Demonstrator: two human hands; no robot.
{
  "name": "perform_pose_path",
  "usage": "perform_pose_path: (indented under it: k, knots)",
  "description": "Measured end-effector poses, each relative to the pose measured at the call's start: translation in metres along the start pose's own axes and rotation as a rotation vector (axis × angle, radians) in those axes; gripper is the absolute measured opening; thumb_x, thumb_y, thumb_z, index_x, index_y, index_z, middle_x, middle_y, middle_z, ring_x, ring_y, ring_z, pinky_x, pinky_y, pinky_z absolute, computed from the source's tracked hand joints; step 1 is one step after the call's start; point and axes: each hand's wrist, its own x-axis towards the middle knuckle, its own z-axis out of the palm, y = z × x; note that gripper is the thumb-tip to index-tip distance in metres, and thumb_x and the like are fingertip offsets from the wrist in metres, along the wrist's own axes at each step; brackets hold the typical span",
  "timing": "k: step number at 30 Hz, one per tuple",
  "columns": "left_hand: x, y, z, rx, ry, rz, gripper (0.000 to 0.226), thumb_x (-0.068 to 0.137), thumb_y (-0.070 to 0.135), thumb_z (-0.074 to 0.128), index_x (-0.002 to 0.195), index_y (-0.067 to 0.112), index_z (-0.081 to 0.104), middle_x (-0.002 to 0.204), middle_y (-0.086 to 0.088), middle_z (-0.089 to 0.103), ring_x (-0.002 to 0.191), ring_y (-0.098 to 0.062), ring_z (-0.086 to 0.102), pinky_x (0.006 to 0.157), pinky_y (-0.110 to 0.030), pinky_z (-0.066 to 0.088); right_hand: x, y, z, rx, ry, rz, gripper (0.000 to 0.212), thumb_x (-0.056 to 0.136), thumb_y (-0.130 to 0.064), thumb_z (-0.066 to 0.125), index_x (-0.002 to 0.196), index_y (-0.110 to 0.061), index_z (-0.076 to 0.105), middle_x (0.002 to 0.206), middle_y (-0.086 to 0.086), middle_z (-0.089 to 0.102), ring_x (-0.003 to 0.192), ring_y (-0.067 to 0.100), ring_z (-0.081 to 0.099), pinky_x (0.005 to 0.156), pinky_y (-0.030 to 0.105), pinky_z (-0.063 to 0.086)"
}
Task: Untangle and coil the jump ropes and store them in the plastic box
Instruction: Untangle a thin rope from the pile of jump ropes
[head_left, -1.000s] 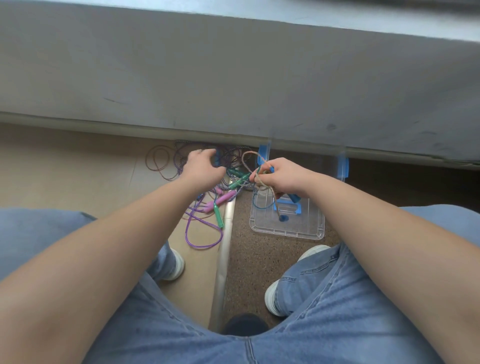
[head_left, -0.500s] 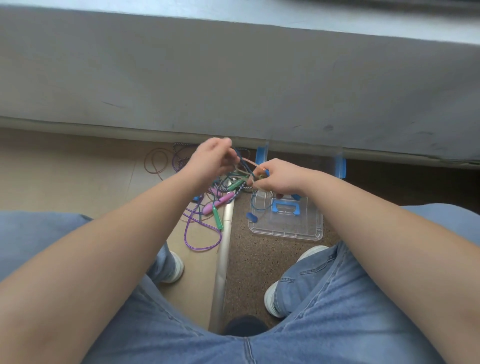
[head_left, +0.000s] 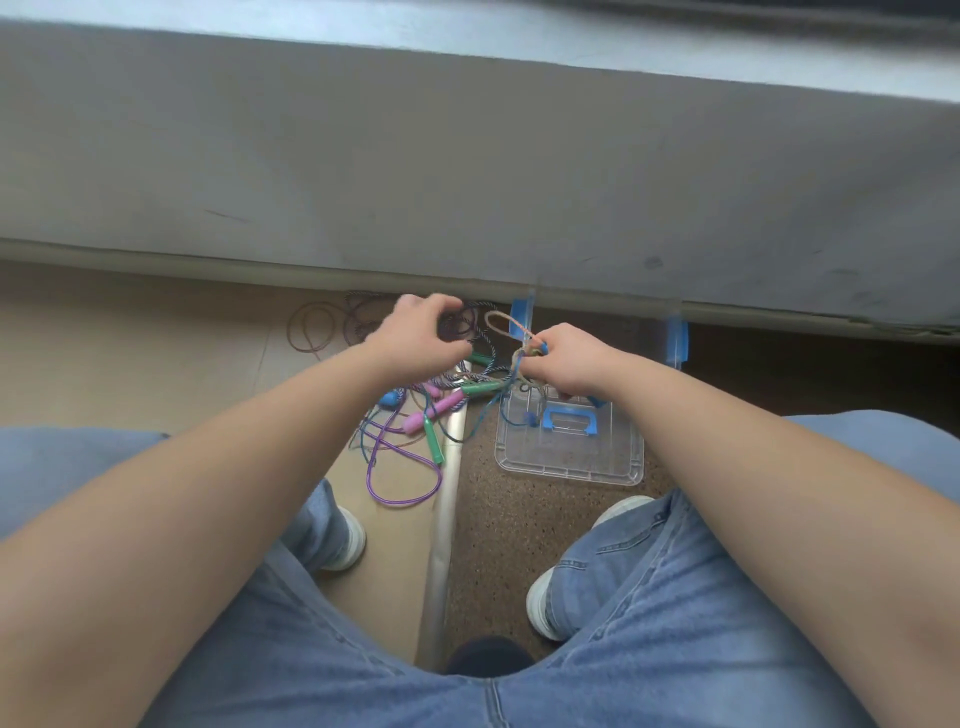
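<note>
Early going: your right hand (head_left: 566, 358) grips the beige rope (head_left: 497, 323) above the plastic box (head_left: 677, 340) — your left hand (head_left: 415, 332) curls over the tangled jump ropes (head_left: 410, 421) to the box's left, grip unclear. Nothing looks coiled or stored yet.

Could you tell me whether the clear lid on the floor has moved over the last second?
No. The lid lies in the same spot, its left edge just right of the metal floor strip, near the right shoe.
</note>
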Motion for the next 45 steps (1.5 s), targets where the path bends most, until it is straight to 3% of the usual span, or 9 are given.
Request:
perform_pose_path:
  k: [5,11,19,27,30,33,36,41,45]
  knots:
    - [-0.008,0.022,0.018,-0.257,-0.194,0.069,0.031,0.085,0.046,0.068,0.113,0.032,0.069,0.095,0.007,0.075,0.083,-0.007,0.069,0.089,-0.04,0.058,0.0,-0.019,0.005,-0.052,0.035,-0.051,0.025,0.092,-0.039,0.067,0.088,-0.014,0.07,0.067,0.0,0.059,0.058,0.015,0.049,0.055,0.027,0.039]
    - [-0.006,0.018,0.013,-0.302,-0.007,-0.003,0.016,0.089,0.029,0.063,0.086,0.034,0.077,0.057,0.008,0.057,0.047,-0.007,0.046,0.043,-0.019,0.042,-0.001,-0.021,0.004,-0.157,0.05,-0.076,0.014,0.09,-0.034,0.066,0.087,-0.02,0.069,0.081,0.001,0.067,0.068,0.014,0.056,0.058,0.026,0.042]
    - [0.011,-0.004,-0.036,-1.104,0.408,-0.425,0.017,0.082,0.02,0.055,0.083,0.021,0.071,0.052,0.006,0.03,0.039,-0.011,0.025,0.049,-0.022,0.023,-0.002,0.027,0.003,-0.163,-0.078,0.148,0.025,0.094,-0.024,0.06,0.096,0.0,0.065,0.069,0.007,0.051,0.058,0.02,0.047,0.048,0.027,0.049]
    - [0.008,-0.02,-0.024,-0.787,0.209,-0.406,0.023,0.075,0.023,0.057,0.092,0.016,0.07,0.072,-0.006,0.052,0.054,-0.02,0.041,0.057,-0.027,0.034,0.0,0.013,-0.003,0.017,-0.002,0.07,0.025,0.094,-0.025,0.061,0.096,0.0,0.066,0.075,0.008,0.053,0.06,0.019,0.045,0.052,0.029,0.046]
    - [0.004,-0.017,-0.012,-0.398,0.173,-0.332,0.037,0.082,0.028,0.057,0.118,0.026,0.064,0.115,-0.01,0.06,0.094,-0.025,0.061,0.081,-0.03,0.049,0.002,0.004,-0.001,0.048,0.017,0.027,0.022,0.092,-0.027,0.063,0.086,-0.007,0.068,0.075,0.009,0.056,0.062,0.02,0.047,0.057,0.033,0.047]
    - [-0.004,-0.009,-0.003,-0.083,0.119,-0.036,0.061,0.082,0.035,0.058,0.142,0.029,0.05,0.141,-0.008,0.047,0.127,-0.026,0.052,0.109,-0.035,0.04,0.003,-0.004,0.001,0.046,0.04,-0.005,0.02,0.09,-0.032,0.066,0.08,-0.016,0.069,0.071,0.006,0.06,0.06,0.019,0.05,0.06,0.035,0.049]
    - [-0.015,0.011,0.003,-0.133,0.005,0.207,0.039,0.09,0.034,0.063,0.129,0.031,0.064,0.12,0.007,0.067,0.109,-0.009,0.061,0.094,-0.024,0.045,0.002,-0.017,0.002,-0.01,0.03,-0.046,0.019,0.089,-0.033,0.067,0.082,-0.016,0.07,0.066,0.0,0.06,0.056,0.014,0.05,0.061,0.032,0.046]
    - [-0.009,0.018,0.007,-0.131,-0.007,0.143,0.021,0.086,0.036,0.069,0.107,0.034,0.073,0.08,0.013,0.069,0.072,-0.001,0.058,0.059,-0.018,0.039,-0.003,-0.025,0.001,-0.012,0.01,-0.08,0.013,0.088,-0.032,0.067,0.081,-0.021,0.069,0.064,-0.001,0.059,0.053,0.014,0.049,0.056,0.029,0.043]
    - [-0.007,0.011,0.005,-0.127,0.083,0.19,0.027,0.093,0.032,0.062,0.119,0.032,0.069,0.086,0.01,0.067,0.074,-0.004,0.057,0.064,-0.018,0.038,-0.003,-0.023,-0.002,0.061,0.012,-0.073,0.013,0.091,-0.032,0.066,0.091,-0.02,0.072,0.069,0.003,0.06,0.058,0.017,0.052,0.058,0.032,0.049]
